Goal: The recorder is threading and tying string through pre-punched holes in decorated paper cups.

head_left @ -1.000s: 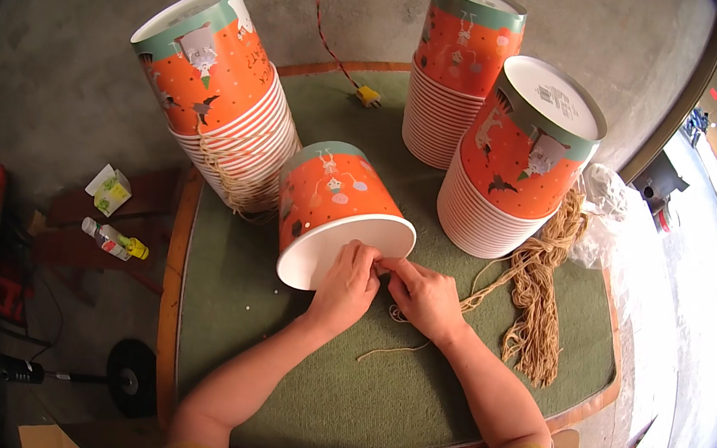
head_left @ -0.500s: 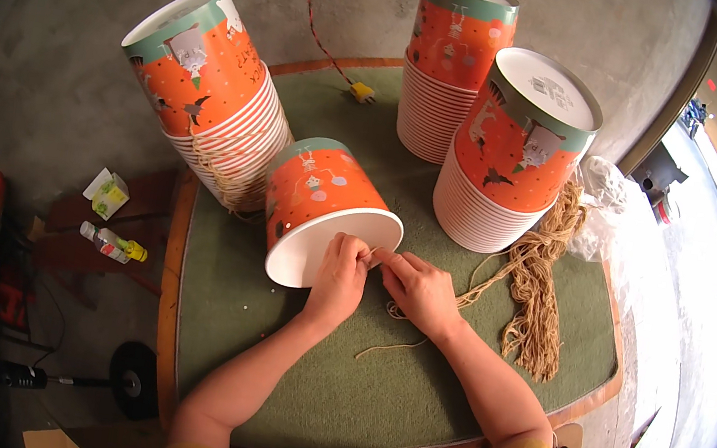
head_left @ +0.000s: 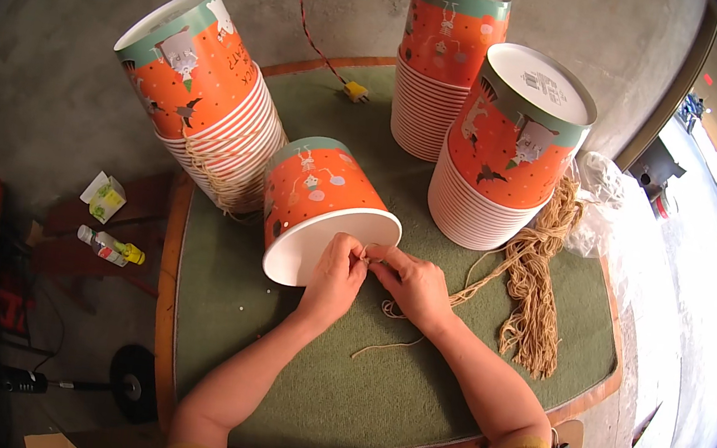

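Note:
An orange paper bucket [head_left: 327, 187] with a teal base band lies tipped on its side, its white open mouth turned toward me. At the right part of its rim, my left hand [head_left: 335, 280] and my right hand [head_left: 412, 285] meet with fingertips pinched together. Both are closed on a thin strand of twine, which forms a small loop between them. A loose end of that tan twine [head_left: 387, 348] trails on the green cloth below my right hand. Whether the strand passes through a hole in the rim is hidden by my fingers.
Tall stacks of upside-down buckets stand at the left [head_left: 187, 72], back [head_left: 454, 36] and right [head_left: 516, 145]; twine wraps the left one. A twine hank [head_left: 534, 313] and clear plastic bag [head_left: 595, 202] lie right. A yellow plug [head_left: 356, 92] rests on the green-covered table [head_left: 262, 385].
My right fingers have shifted slightly at the rim, and a small twine loop now shows between both hands. The bucket stays put; the whole view has moved a little.

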Tool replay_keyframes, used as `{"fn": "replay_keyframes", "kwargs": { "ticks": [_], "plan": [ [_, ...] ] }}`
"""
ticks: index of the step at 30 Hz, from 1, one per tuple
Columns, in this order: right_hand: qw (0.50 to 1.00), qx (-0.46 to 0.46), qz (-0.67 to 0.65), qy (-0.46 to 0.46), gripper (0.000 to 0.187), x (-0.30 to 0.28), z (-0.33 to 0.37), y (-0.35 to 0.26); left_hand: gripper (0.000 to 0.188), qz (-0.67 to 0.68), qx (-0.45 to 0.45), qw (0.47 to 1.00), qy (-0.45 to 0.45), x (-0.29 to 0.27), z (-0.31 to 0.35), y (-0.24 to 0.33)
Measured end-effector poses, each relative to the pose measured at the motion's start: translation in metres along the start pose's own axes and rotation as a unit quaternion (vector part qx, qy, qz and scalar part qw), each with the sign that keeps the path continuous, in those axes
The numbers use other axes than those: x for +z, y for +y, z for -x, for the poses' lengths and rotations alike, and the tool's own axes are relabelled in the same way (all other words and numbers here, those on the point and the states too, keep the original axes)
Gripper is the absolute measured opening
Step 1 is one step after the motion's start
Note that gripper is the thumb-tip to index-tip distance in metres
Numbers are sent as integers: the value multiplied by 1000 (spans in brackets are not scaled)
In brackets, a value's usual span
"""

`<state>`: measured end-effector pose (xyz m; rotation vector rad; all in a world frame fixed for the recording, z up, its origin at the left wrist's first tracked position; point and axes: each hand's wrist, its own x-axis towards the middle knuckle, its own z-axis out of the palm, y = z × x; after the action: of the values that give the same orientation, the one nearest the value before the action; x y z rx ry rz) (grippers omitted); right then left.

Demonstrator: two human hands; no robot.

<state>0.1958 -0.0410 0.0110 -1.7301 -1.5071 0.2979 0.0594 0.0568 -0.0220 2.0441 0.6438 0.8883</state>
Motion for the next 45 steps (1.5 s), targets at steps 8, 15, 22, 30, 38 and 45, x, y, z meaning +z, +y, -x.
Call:
{"fn": "replay_keyframes", "kwargs": {
  "ticks": [8, 15, 22, 30, 38, 45],
  "plan": [
    [1000, 12, 13, 4, 11, 2, -1, 1, 23, -3, 15, 1000, -14, -3, 0, 4],
    [1000, 16, 21, 4, 9, 2, -1, 1, 9, 31, -18, 999, -22, -8, 1, 12],
    [999, -41, -11, 24, 10, 5, 1, 7, 11, 38, -38, 998, 17, -7, 0, 11],
    [995, -85, 41, 16, 13, 0, 4, 1, 14, -12, -32, 998, 48, -7, -2, 8],
    [994, -82, 74, -17, 13, 3, 8, -1, 13, -49, -27, 997, 57, -10, -3, 6],
    [995, -79, 64, -12, 13, 4, 8, -4, 10, -40, -23, 998, 50, -14, -5, -1]
  ]
}}
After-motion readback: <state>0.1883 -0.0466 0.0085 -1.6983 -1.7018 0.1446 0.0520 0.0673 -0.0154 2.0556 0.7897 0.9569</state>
